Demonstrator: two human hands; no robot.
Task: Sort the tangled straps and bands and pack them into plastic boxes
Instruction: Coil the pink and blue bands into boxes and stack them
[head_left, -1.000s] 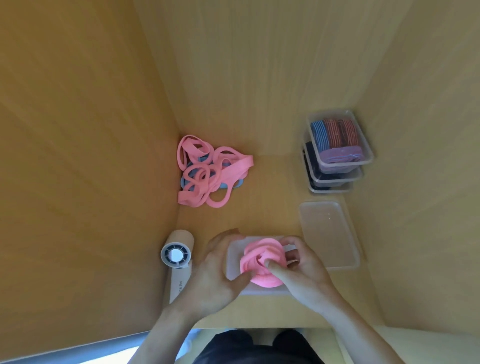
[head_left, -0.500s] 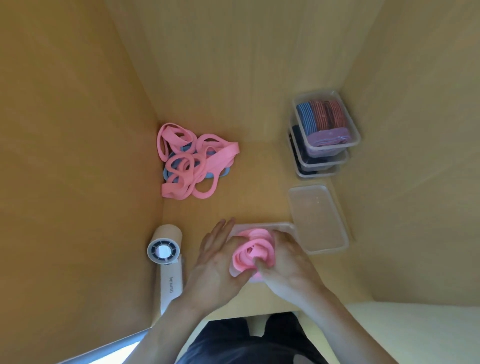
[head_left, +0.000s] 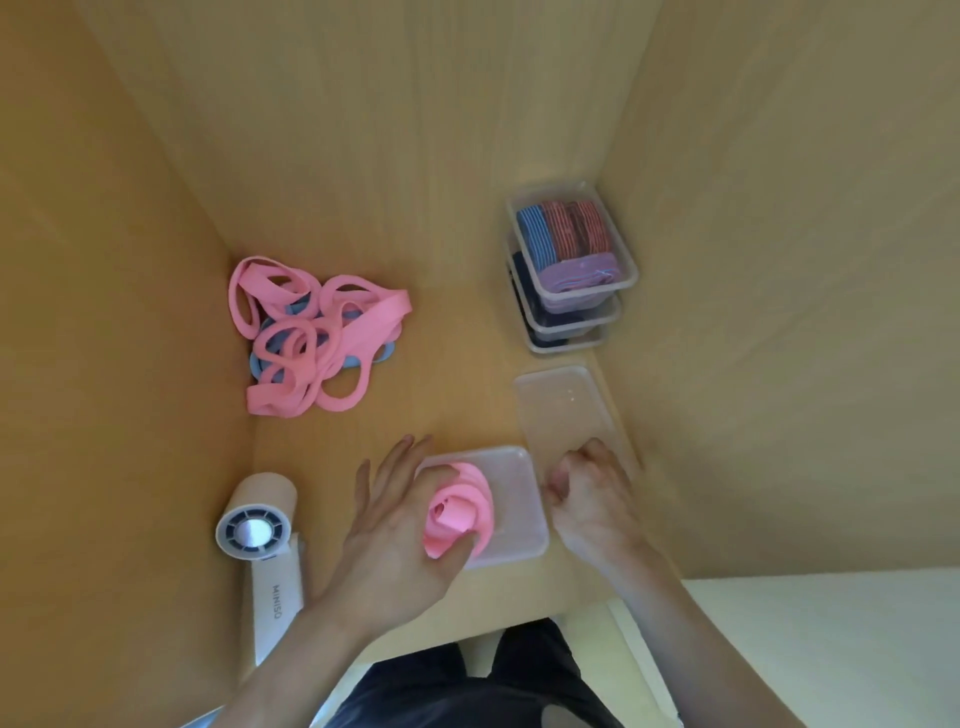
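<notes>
L grip (head_left: 395, 540) is clamping rolled pink elastic band (head_left: 460, 512) in clear plastic box (head_left: 517, 493); R grip (head_left: 592, 493), curled, is sitting nearer flat clear lid (head_left: 561, 405), hold unclear.

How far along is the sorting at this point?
Done: the stacked boxes hold packed bands. In hand: the left hand holds a rolled pink band in the open box; the right hand is at the lid, grip blurred. Left: the pink and blue tangle.
</notes>
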